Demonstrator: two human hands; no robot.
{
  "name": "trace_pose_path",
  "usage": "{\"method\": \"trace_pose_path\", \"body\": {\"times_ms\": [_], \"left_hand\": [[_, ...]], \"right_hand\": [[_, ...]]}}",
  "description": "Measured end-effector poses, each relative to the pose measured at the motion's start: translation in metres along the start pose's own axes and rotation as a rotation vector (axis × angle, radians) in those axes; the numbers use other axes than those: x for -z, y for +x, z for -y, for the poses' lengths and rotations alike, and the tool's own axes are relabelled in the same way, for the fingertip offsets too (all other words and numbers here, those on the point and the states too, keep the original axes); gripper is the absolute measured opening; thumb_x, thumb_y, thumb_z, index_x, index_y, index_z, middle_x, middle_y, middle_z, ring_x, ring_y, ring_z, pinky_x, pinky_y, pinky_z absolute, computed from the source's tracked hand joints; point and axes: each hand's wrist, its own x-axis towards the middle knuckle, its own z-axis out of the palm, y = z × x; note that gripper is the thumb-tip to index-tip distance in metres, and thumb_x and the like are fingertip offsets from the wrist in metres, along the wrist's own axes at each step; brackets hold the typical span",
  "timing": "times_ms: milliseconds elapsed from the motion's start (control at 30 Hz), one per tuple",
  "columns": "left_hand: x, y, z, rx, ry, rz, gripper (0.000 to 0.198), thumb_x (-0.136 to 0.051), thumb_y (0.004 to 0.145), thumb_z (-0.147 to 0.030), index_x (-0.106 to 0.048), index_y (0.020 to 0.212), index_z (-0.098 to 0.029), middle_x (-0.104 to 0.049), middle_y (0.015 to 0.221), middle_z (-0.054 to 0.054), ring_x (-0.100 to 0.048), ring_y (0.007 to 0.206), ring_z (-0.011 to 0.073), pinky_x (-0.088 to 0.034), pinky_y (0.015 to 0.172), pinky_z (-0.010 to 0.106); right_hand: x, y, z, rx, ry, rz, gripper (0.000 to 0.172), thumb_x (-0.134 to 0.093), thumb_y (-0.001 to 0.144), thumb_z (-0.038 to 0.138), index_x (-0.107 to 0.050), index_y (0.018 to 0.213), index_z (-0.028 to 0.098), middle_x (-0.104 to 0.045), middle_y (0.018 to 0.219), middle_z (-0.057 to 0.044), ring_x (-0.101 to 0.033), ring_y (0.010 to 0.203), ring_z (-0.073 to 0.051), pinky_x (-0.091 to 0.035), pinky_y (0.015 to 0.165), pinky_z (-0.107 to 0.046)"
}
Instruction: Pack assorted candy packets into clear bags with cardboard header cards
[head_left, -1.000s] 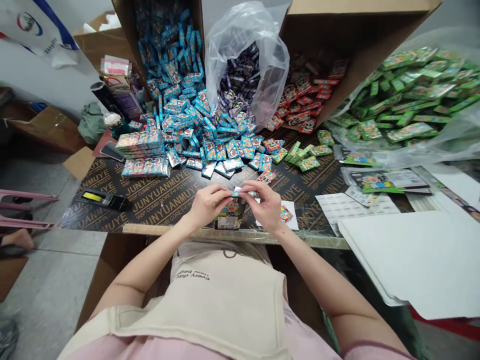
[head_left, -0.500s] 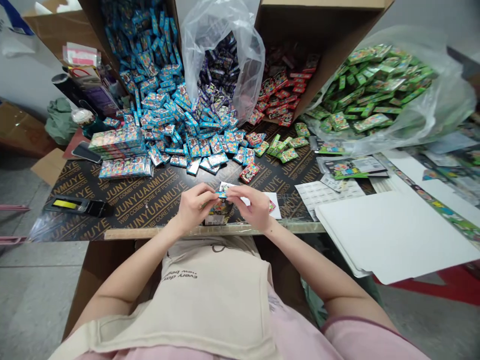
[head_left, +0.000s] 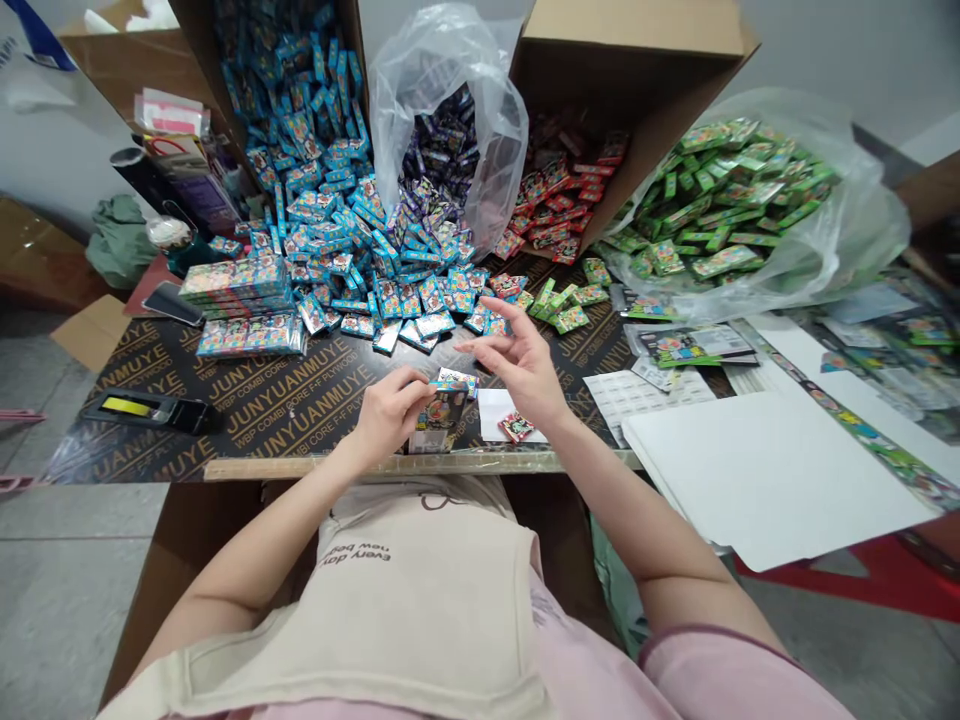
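My left hand [head_left: 396, 412] is closed, its thumb and fingers pinching the top corner of a dark printed pouch [head_left: 442, 415] near the table's front edge. A thin strip of blue shows along the pouch's top. Just behind it lies a small white-and-blue packet [head_left: 459, 379]. Held in the air to the right, my right hand [head_left: 525, 370] has its fingers apart and nothing in them. Under it a red packet [head_left: 516, 427] rests partly on a white paper [head_left: 491, 412]. Loose blue packets [head_left: 433, 323] lie beyond its fingertips.
Blue packets spill from a box at the back left. Behind are a plastic bag [head_left: 499, 130] of purple packets, a carton [head_left: 637, 40] of red ones and a bag of green packets [head_left: 720, 200]. A tape dispenser [head_left: 146, 410] sits left; white sheets [head_left: 750, 470] overhang the right edge.
My right hand has let go of the small blue packet both hands were pinching, and moved up and right with fingers spread. The red packet behind the hands is no longer seen there.
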Motion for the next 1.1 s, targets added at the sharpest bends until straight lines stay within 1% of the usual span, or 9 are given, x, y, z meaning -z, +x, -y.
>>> {"method": "trace_pose_path", "body": {"times_ms": [67, 233, 433, 533, 633, 700, 767, 900, 1100], "left_hand": [[-0.002, 0.000, 0.000, 0.014, -0.023, -0.018, 0.015, -0.051, 0.092, -0.020, -0.064, 0.084, -0.018, -0.063, 0.083, 0.004, -0.061, 0.074, 0.0126, -0.048, 0.066, 0.023], [-0.004, -0.001, 0.002, 0.040, -0.066, -0.038, 0.014, -0.052, 0.091, -0.020, -0.065, 0.085, -0.017, -0.063, 0.084, 0.005, -0.061, 0.075, 0.0135, -0.048, 0.067, 0.024], [-0.005, -0.002, 0.004, 0.045, -0.069, -0.034, 0.014, -0.052, 0.091, -0.019, -0.066, 0.088, -0.017, -0.063, 0.085, 0.005, -0.061, 0.075, 0.0136, -0.048, 0.067, 0.024], [-0.004, -0.002, 0.003, 0.048, -0.074, -0.040, 0.015, -0.052, 0.090, -0.017, -0.066, 0.087, -0.017, -0.063, 0.085, 0.005, -0.061, 0.075, 0.0137, -0.048, 0.067, 0.024], [-0.003, -0.001, 0.004, 0.049, -0.078, -0.037, 0.018, -0.050, 0.090, -0.014, -0.067, 0.088, -0.017, -0.065, 0.087, 0.006, -0.063, 0.076, 0.0137, -0.049, 0.067, 0.024], [-0.003, 0.000, 0.006, 0.057, -0.103, -0.056, 0.016, -0.052, 0.088, -0.012, -0.066, 0.085, -0.018, -0.068, 0.087, 0.006, -0.065, 0.077, 0.0140, -0.051, 0.068, 0.025], [-0.004, 0.001, 0.009, 0.082, -0.140, -0.103, 0.010, -0.058, 0.084, -0.011, -0.065, 0.080, -0.018, -0.070, 0.084, 0.004, -0.067, 0.076, 0.0146, -0.052, 0.070, 0.026], [-0.004, 0.003, 0.011, 0.108, -0.183, -0.146, 0.010, -0.064, 0.077, -0.008, -0.061, 0.073, -0.018, -0.072, 0.081, 0.004, -0.069, 0.075, 0.0155, -0.053, 0.070, 0.027], [0.001, 0.004, 0.006, 0.093, -0.172, -0.113, 0.012, -0.059, 0.071, -0.006, -0.060, 0.075, -0.017, -0.070, 0.083, 0.005, -0.068, 0.078, 0.0165, -0.053, 0.071, 0.028]], "right_hand": [[-0.002, -0.003, -0.002, -0.076, 0.070, 0.009, 0.051, -0.071, 0.078, 0.041, -0.050, 0.122, 0.028, -0.073, 0.088, 0.000, -0.071, 0.091, -0.020, -0.053, 0.090, -0.036], [-0.001, -0.006, -0.008, -0.115, 0.102, -0.015, 0.027, -0.072, 0.077, 0.043, -0.058, 0.087, 0.021, -0.071, 0.079, -0.001, -0.071, 0.088, -0.021, -0.052, 0.087, -0.037], [0.003, -0.002, -0.002, 0.074, -0.105, -0.040, 0.024, -0.068, 0.079, 0.042, -0.060, 0.075, 0.020, -0.062, 0.109, -0.007, -0.058, 0.108, -0.022, -0.045, 0.092, -0.037], [0.004, 0.001, 0.001, 0.120, -0.211, 0.000, 0.018, -0.066, 0.081, 0.036, -0.062, 0.074, 0.020, -0.062, 0.095, -0.005, -0.059, 0.096, -0.020, -0.046, 0.085, -0.036], [0.005, 0.006, 0.006, 0.100, -0.265, 0.133, 0.011, -0.064, 0.081, 0.027, -0.065, 0.090, 0.020, -0.060, 0.076, 0.000, -0.058, 0.076, -0.017, -0.046, 0.074, -0.033], [0.003, 0.010, 0.011, 0.102, -0.291, 0.257, 0.039, -0.064, 0.080, 0.021, -0.057, 0.119, 0.023, -0.058, 0.074, 0.002, -0.057, 0.070, -0.015, -0.046, 0.072, -0.031], [0.000, 0.015, 0.016, 0.114, -0.318, 0.403, 0.065, -0.062, 0.082, 0.018, -0.036, 0.141, 0.026, -0.056, 0.074, 0.004, -0.056, 0.067, -0.013, -0.047, 0.072, -0.030], [-0.008, 0.025, 0.019, 0.156, -0.427, 0.652, 0.070, -0.052, 0.088, 0.015, -0.020, 0.148, 0.025, -0.054, 0.073, 0.004, -0.051, 0.066, -0.012, -0.045, 0.070, -0.028], [-0.017, 0.034, 0.009, 0.205, -0.594, 0.786, 0.072, -0.048, 0.086, 0.009, -0.019, 0.150, 0.023, -0.055, 0.072, 0.003, -0.047, 0.062, -0.012, -0.042, 0.069, -0.026]]}}
